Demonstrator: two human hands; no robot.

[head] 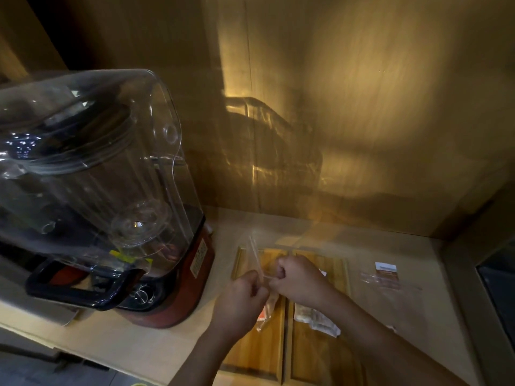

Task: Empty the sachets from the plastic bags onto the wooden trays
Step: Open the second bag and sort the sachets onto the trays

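Observation:
Both hands hold one clear plastic bag (pixel 257 254) above the wooden trays. My left hand (pixel 241 298) pinches its lower left edge, and my right hand (pixel 295 277) grips it just to the right, fists close together. Sachets (pixel 266 310) with orange print hang or lie below my left hand over the left wooden tray (pixel 256 355). A pile of pale sachets (pixel 315 319) lies on the right wooden tray (pixel 315 360). The bag is blurred and nearly see-through, so its contents are unclear.
A red blender (pixel 164 305) under a big clear cover (pixel 92 162) stands at the left on the pale counter (pixel 133 341). Another clear bag with a brown-and-white sachet (pixel 386 274) lies right of the trays. Wooden wall behind; a dark appliance edge (pixel 498 291) at far right.

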